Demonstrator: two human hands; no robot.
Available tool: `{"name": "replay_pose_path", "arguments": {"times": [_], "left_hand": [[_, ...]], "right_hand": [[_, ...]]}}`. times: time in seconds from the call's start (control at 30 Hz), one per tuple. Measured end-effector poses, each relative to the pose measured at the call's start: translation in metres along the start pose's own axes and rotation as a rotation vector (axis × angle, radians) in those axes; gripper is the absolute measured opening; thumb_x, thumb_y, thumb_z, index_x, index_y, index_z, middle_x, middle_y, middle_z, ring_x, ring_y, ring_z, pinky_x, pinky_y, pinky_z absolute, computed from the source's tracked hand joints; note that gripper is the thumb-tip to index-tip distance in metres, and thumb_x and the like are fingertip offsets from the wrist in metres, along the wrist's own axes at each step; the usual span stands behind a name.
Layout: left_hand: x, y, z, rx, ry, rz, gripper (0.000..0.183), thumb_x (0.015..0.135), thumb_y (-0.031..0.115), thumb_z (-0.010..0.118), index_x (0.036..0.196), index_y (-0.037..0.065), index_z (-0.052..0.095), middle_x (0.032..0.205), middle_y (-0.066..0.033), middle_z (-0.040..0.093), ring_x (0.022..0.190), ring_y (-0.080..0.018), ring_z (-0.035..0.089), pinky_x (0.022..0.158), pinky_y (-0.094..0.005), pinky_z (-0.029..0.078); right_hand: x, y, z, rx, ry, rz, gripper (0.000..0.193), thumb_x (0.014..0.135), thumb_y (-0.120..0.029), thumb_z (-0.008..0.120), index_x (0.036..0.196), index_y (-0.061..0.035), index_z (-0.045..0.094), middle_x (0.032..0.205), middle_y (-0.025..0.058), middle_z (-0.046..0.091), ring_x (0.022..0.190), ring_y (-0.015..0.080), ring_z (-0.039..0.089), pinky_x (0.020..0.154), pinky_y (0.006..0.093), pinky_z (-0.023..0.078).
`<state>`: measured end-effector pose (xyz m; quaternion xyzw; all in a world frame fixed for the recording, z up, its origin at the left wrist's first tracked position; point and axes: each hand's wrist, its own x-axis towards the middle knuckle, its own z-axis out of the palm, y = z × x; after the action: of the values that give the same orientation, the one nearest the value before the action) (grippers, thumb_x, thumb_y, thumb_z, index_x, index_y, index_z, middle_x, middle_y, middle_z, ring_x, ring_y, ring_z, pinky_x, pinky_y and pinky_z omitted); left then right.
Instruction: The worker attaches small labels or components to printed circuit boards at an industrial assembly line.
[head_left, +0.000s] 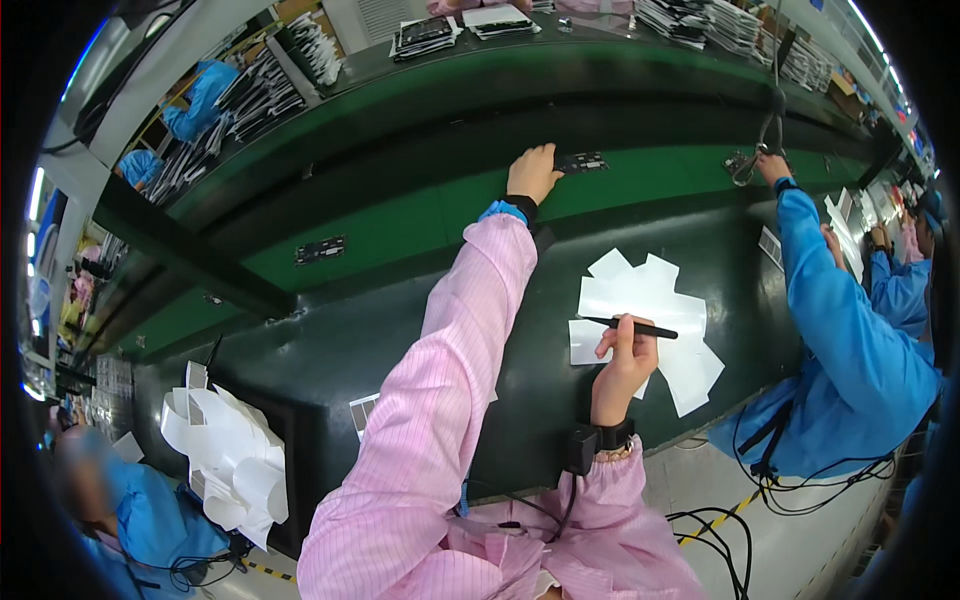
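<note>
The left hand [535,175] is stretched over the green belt [440,215], at the left end of a board [585,162]; whether it pinches or merely touches it, I cannot tell. A weak hold at that one end could let the board twist or slip, especially at such reach. The right hand [625,365] is closed around black tweezers [650,329], above fanned white sheets [640,290]; their tip might scratch or shift a sheet if the wrist dipped. Under the sheets is a dark, glossy table [545,310]. Left of the grip, another board [320,250] lies on the belt; right of it, a co-worker's blue sleeve [825,275] reaches in; beyond stand stacks [425,38].
</note>
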<state>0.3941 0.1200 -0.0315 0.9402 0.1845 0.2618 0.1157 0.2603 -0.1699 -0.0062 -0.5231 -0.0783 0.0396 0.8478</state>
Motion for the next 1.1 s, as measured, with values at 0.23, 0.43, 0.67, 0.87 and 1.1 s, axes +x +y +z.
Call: {"name": "replay_pose_path", "arguments": {"times": [0.23, 0.43, 0.67, 0.87, 1.1], "left_hand": [[-0.012, 0.005, -0.073, 0.112, -0.054, 0.163, 0.046, 0.076, 0.030, 0.074, 0.106, 0.001, 0.054, 0.093, -0.0162, 0.064, 0.093, -0.0337, 0.062, 0.078, -0.0432, 0.051], [-0.100, 0.002, -0.190, -0.149, -0.123, 0.137, 0.043, 0.078, 0.026, 0.075, 0.102, 0.002, 0.049, 0.085, -0.0154, 0.064, 0.085, -0.0319, 0.064, 0.072, -0.0383, 0.051], [-0.276, 0.022, -0.221, -0.414, -0.113, -0.202, 0.036, 0.078, 0.021, 0.076, 0.097, 0.004, 0.050, 0.089, -0.0119, 0.062, 0.081, -0.0233, 0.064, 0.068, -0.0313, 0.053], [-0.299, 0.017, -0.182, -0.292, -0.143, -0.237, 0.040, 0.078, 0.020, 0.074, 0.105, 0.003, 0.050, 0.102, -0.0126, 0.059, 0.100, -0.0298, 0.057, 0.084, -0.0385, 0.045], [-0.310, 0.013, -0.172, -0.263, -0.045, -0.096, 0.049, 0.079, 0.017, 0.070, 0.122, 0.003, 0.049, 0.125, -0.0136, 0.053, 0.116, -0.0316, 0.050, 0.096, -0.0408, 0.040]], "right_hand": [[0.001, 0.009, 0.003, 0.018, 0.018, -0.015, 0.019, 0.094, -0.018, 0.061, 0.090, 0.0014, 0.059, 0.066, 0.0041, 0.056, 0.051, 0.0079, 0.046, 0.047, 0.0210, 0.033], [0.000, 0.007, 0.001, 0.021, -0.058, -0.035, 0.018, 0.094, -0.016, 0.060, 0.090, 0.0013, 0.058, 0.066, 0.0053, 0.057, 0.050, 0.0079, 0.047, 0.048, 0.0204, 0.034], [-0.013, 0.011, 0.007, -0.068, -0.187, -0.026, 0.017, 0.094, -0.017, 0.060, 0.092, -0.0006, 0.059, 0.069, 0.0037, 0.058, 0.052, 0.0069, 0.047, 0.047, 0.0200, 0.035], [-0.021, 0.022, 0.011, -0.138, -0.288, 0.037, 0.018, 0.094, -0.018, 0.061, 0.092, 0.0004, 0.060, 0.069, 0.0040, 0.059, 0.052, 0.0068, 0.049, 0.047, 0.0208, 0.035], [-0.025, 0.029, 0.023, -0.266, -0.404, 0.064, 0.016, 0.092, -0.015, 0.063, 0.093, 0.0005, 0.060, 0.070, 0.0038, 0.059, 0.053, 0.0073, 0.051, 0.048, 0.0202, 0.038]]}}
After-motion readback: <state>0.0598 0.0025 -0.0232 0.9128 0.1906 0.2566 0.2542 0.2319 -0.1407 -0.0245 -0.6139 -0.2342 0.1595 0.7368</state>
